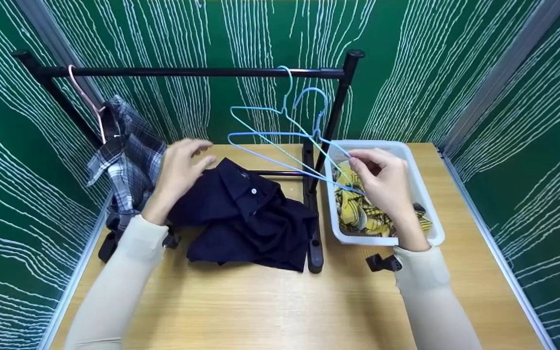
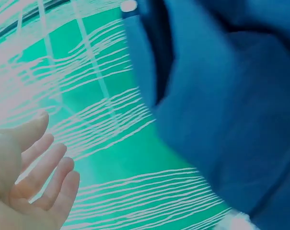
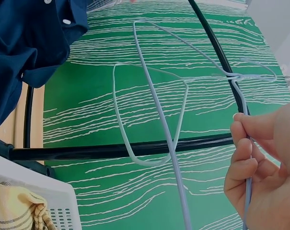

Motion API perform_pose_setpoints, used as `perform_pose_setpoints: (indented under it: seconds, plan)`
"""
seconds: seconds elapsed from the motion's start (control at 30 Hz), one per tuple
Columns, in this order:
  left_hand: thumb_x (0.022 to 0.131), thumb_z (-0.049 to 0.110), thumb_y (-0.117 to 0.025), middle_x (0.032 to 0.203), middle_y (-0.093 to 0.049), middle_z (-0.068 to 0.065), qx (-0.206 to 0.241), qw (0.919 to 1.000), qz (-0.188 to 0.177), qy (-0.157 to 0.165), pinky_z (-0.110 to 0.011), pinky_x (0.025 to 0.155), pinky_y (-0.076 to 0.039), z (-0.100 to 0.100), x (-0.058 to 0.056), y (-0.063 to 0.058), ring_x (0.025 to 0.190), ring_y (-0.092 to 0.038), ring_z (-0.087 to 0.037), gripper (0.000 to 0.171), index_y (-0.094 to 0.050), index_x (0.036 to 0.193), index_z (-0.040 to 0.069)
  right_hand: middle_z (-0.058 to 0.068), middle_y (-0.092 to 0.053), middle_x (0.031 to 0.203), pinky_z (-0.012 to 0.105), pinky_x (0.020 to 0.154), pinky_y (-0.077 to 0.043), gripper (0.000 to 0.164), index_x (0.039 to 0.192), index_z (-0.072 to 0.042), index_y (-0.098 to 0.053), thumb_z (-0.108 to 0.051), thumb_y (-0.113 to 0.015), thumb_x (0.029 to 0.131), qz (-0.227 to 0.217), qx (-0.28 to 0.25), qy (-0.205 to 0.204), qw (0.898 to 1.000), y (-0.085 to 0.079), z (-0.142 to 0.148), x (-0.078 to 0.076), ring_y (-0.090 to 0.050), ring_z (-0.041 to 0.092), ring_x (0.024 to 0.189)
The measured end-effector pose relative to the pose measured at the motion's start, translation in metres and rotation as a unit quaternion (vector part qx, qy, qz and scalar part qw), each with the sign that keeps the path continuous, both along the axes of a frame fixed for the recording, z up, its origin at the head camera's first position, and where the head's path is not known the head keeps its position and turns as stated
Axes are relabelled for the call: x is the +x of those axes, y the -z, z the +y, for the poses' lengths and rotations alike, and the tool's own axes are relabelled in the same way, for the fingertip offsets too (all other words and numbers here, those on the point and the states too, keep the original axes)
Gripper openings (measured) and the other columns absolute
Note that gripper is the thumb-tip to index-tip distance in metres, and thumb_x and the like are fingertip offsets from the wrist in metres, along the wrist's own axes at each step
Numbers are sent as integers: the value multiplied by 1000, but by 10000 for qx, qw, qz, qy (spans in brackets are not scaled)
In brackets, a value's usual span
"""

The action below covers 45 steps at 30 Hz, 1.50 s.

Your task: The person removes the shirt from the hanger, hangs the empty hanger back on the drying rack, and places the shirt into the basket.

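My right hand [image 1: 384,182] pinches the right shoulder of a blue clothes hanger [image 1: 316,132] between thumb and fingers. In the right wrist view, the same hanger [image 3: 159,106] stretches out in front of the rack. A navy shirt [image 1: 260,228] with white buttons lies bunched, its collar toward the rack. Over the shirt's left side is my left hand [image 1: 178,167], fingers spread and nothing held. The left wrist view has the hand [image 2: 32,177] apart from the navy cloth [image 2: 221,105].
A black garment rack [image 1: 187,72] spans the back. From its rail hang a teal hanger [image 1: 285,111] and, at left, a plaid shirt [image 1: 131,160] on a pink hanger [image 1: 83,93]. A white basket [image 1: 428,194] with yellow plaid cloth [image 1: 375,223] stands right on the wooden table [image 1: 270,311].
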State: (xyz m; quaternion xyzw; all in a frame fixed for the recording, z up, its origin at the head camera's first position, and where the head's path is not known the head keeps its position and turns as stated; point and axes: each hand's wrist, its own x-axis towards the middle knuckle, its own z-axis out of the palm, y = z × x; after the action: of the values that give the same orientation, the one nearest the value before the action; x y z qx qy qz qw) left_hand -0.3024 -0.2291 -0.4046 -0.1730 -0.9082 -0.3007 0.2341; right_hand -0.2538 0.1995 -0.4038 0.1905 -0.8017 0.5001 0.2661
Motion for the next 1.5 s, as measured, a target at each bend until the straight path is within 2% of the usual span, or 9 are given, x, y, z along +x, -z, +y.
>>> perform_pose_setpoints:
  seconds: [0.2,0.33,0.43,0.57,0.73,0.83,0.97,1.2,1.5]
  plan:
    - [94,20,-83,122,-76,-12,33,9966,818,-42,-49,101,-48,1,-3,-35,113,-67,-33,35,-77,126,7,9,-76,89,17,64,-49,14,109,0,-81,0,-71,99,-52,70,43,10000,-1,-2,2,-60,10,70]
    - [95,22,-82,132,-72,-12,20,9914,1308,-90,-47,107,-45,1,-12,-61,120,-62,-33,41,-72,133,9,9,-76,89,17,63,-49,15,110,-2,-82,2,-72,98,-82,74,72,9999,-2,-3,3,-60,10,69]
    - [96,29,-81,141,-65,-12,-71,9883,1512,-206,-46,110,-40,0,-20,-81,126,-55,-33,48,-68,138,12,8,-76,90,17,63,-49,16,110,-3,-82,2,-72,98,-108,71,70,9999,-2,-4,5,-60,11,69]
    - [99,43,-74,150,-57,-9,-525,9898,1269,-389,-46,117,-31,-5,-31,-106,135,-46,-31,56,-61,147,18,6,-76,89,17,63,-49,16,110,-5,-82,0,-73,98,-128,103,65,9998,-1,-5,5,-60,11,69]
    - [102,55,-65,151,-56,-8,-1219,9905,393,-508,-50,122,-22,-12,-44,-129,139,-43,-32,60,-55,152,23,4,-76,87,16,64,-48,15,108,-6,-83,0,-73,98,-63,138,139,9998,-1,-6,6,-61,10,69]
    - [104,57,-59,150,-58,-10,-1363,9895,-33,-487,-53,120,-24,-16,-52,-135,136,-46,-35,60,-55,151,20,5,-76,89,17,64,-49,15,108,-5,-83,0,-74,98,-30,192,133,9997,-2,-7,6,-62,10,70]
    - [108,56,-53,148,-60,-13,-1354,9895,-300,-407,-55,119,-27,-21,-61,-136,130,-49,-37,56,-56,146,15,6,-77,90,17,65,-50,14,109,-3,-82,0,-73,98,-22,216,67,9997,-2,-10,6,-63,10,71]
    - [111,53,-49,126,-67,-16,-1278,9913,-161,-262,-52,109,-28,-22,-70,-131,119,-51,-37,52,-67,128,7,6,-78,91,16,65,-50,15,108,-4,-82,1,-72,98,-94,251,118,9996,1,-11,9,-62,10,71]
    - [110,53,-48,111,-66,-15,-1289,9913,-30,-262,-52,103,-25,-18,-74,-131,111,-50,-37,52,-67,119,5,7,-78,93,16,65,-50,15,110,-4,-82,0,-72,99,-153,441,202,9987,-9,-14,20,-63,12,71]
